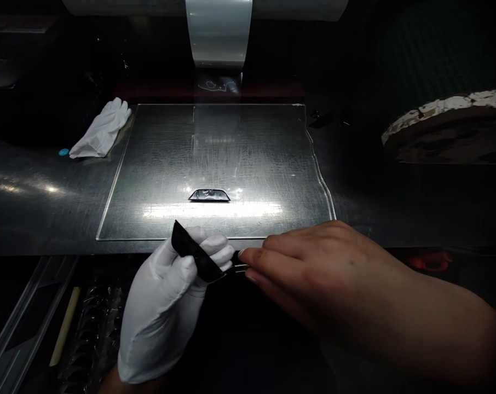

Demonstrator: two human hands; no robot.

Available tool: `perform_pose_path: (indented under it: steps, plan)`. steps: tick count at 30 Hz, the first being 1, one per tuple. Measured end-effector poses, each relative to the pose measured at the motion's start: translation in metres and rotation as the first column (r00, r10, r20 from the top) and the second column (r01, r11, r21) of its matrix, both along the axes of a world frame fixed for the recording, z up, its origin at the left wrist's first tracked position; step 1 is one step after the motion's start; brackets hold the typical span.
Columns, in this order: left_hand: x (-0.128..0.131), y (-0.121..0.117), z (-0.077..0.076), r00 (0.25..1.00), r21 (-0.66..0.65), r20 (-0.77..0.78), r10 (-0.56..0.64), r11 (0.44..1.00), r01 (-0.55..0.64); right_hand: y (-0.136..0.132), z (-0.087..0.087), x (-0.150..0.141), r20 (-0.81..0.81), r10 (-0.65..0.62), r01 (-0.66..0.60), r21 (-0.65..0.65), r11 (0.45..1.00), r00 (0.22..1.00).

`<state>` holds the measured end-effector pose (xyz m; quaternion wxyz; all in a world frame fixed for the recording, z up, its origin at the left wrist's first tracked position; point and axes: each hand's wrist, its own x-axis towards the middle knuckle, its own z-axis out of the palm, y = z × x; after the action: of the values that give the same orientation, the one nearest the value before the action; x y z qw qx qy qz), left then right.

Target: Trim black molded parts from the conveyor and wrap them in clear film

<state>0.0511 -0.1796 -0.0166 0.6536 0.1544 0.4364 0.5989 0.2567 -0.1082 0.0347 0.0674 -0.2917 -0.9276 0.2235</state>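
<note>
My left hand (161, 312), in a white glove, pinches a black trapezoid-shaped piece (196, 257) between thumb and fingers, tilted just in front of the glass sheet's near edge. Close by on the right, my bare right hand (309, 273) has its fingers closed round a slim dark tool (238, 268) with a shiny edge. Its tip reaches the lower right end of the black piece; whether it touches cannot be made out. A similar trapezoid piece (209, 195) with a glossy face lies on the scratched glass sheet (268, 158).
A wide strip of clear film (219, 38) hangs from a roll (305, 8) at the back. On the left lie a white glove (102, 128) and a blue disc (63, 152). Below are a clear moulded tray (90, 328), a yellowish stick (65, 328) and red handles (431, 261).
</note>
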Motion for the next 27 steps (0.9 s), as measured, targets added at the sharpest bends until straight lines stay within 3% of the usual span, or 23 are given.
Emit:
perform_pose_path:
  steps: [3, 5, 10, 13, 18, 22, 27]
  plan:
    - [-0.001, 0.000, -0.001, 0.999, -0.011, 0.032, 0.022, 1.000, -0.022, 0.000, 0.001, 0.003, -0.075, -0.034, 0.023, -0.146, 0.989, 0.997]
    - [-0.003, 0.001, -0.003, 0.998, -0.007, 0.066, -0.007, 1.000, 0.007, 0.000, 0.002, 0.006, -0.147, -0.080, 0.055, -0.170, 0.984, 0.986]
    - [-0.005, 0.004, 0.004, 0.994, -0.077, 0.086, -0.074, 0.994, 0.081, 0.004, 0.001, 0.007, -0.169, -0.121, 0.117, -0.032, 0.993, 0.978]
    - [-0.004, 0.005, 0.010, 0.991, -0.105, 0.084, -0.106, 0.988, 0.114, 0.005, 0.002, 0.004, -0.170, -0.124, 0.122, -0.017, 0.992, 0.978]
    - [-0.008, 0.001, 0.003, 0.971, -0.028, 0.149, -0.188, 0.981, 0.195, 0.004, 0.002, 0.001, -0.204, -0.129, 0.132, -0.001, 0.991, 0.970]
    - [-0.012, -0.002, -0.007, 0.949, 0.110, 0.214, -0.230, 0.971, 0.211, 0.005, -0.003, -0.001, -0.234, -0.117, 0.103, -0.070, 0.992, 0.965]
    - [-0.014, -0.003, -0.009, 0.938, 0.158, 0.228, -0.262, 0.960, 0.230, 0.005, -0.011, -0.002, -0.270, -0.114, 0.083, -0.122, 0.989, 0.956]
